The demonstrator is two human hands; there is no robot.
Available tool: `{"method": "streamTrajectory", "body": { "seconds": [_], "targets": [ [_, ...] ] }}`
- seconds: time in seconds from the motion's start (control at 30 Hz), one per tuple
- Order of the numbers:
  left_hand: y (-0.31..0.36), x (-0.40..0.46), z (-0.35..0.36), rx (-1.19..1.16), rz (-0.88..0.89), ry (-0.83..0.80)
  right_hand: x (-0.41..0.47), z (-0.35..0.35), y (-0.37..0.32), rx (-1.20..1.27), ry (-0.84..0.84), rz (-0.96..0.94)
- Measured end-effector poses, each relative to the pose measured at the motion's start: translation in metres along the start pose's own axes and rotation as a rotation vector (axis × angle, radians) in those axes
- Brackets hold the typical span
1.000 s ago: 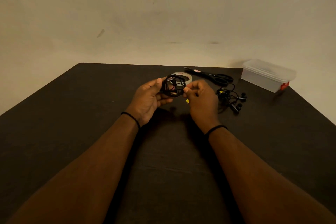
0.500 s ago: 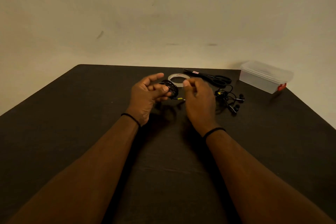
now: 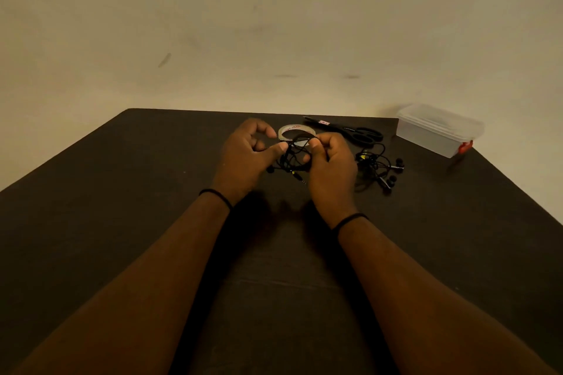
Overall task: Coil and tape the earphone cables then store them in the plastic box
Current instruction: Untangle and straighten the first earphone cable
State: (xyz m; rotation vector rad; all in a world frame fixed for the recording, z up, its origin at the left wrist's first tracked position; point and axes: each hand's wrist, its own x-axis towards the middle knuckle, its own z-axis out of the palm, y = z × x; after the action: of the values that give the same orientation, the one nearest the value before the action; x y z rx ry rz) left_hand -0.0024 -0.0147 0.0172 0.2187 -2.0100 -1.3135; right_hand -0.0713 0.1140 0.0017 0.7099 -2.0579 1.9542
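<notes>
A loose coil of black earphone cable (image 3: 294, 158) hangs between my two hands above the dark table (image 3: 122, 192). My left hand (image 3: 248, 155) pinches its left side with thumb and curled fingers. My right hand (image 3: 330, 161) grips its upper right side. The cable's plug end with a yellow mark (image 3: 297, 175) dangles below. Right behind the coil, a roll of tape (image 3: 295, 129) lies flat. Another tangled black earphone set (image 3: 377, 167) lies to the right of my right hand. The clear plastic box (image 3: 438, 131), lid on, with a red clip, stands at the far right corner.
Black-handled scissors (image 3: 350, 131) lie at the table's far edge between the tape and the box. A pale wall rises behind the table. Each of my wrists wears a thin black band.
The coil has loosened and spread out between my hands. My left hand's fingers have opened off the bundle into a pinch, and my right hand has closed onto the cable.
</notes>
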Motion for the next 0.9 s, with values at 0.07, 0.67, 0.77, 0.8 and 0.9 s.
{"method": "streamTrajectory", "body": {
  "seconds": [0.07, 0.67, 0.77, 0.8, 0.9],
  "targets": [
    [0.001, 0.0, 0.001, -0.07, -0.023, 0.034, 0.001, 0.001, -0.001, 0.02, 0.006, 0.004],
    [-0.002, -0.002, 0.008, 0.459, 0.149, 0.309, 0.003, -0.008, -0.001, 0.225, -0.18, 0.141],
    [0.002, -0.002, 0.009, 0.092, 0.026, 0.218, 0.004, -0.008, 0.0, 0.274, -0.184, 0.161],
    [0.002, -0.003, 0.007, 0.005, 0.001, 0.168, 0.005, -0.008, 0.0, 0.291, -0.193, 0.155],
    [0.003, -0.006, 0.002, 0.032, 0.043, 0.023, 0.003, -0.008, -0.002, 0.288, -0.221, 0.108]
  ]
}}
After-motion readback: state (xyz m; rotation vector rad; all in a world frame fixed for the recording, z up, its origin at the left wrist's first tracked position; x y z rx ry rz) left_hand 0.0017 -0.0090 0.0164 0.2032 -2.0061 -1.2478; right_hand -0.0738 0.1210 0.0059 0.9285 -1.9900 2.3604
